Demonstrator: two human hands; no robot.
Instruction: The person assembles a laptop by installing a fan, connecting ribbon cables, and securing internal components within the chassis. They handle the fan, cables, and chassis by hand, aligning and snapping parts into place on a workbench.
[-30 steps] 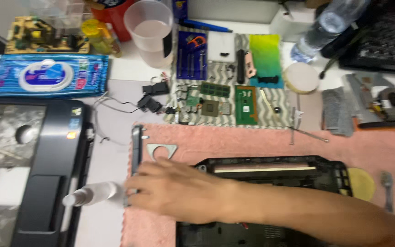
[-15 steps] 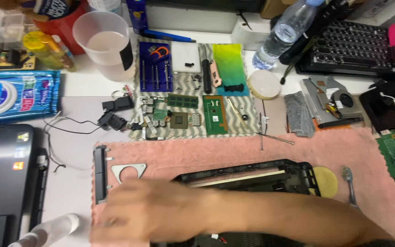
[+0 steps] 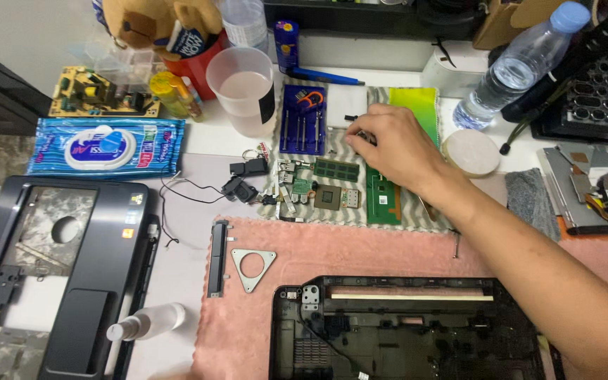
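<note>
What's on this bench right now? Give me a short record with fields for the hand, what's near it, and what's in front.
hand in view: right hand, reaching over the striped mat
grip: fingertips at a small dark part; whether it is held cannot be told
left hand: not in view
beside the hand: screwdriver set, green circuit board, memory stick
nearest the camera: black laptop base on pink towel
left side: laptop palmrest frame, spray bottle
</note>
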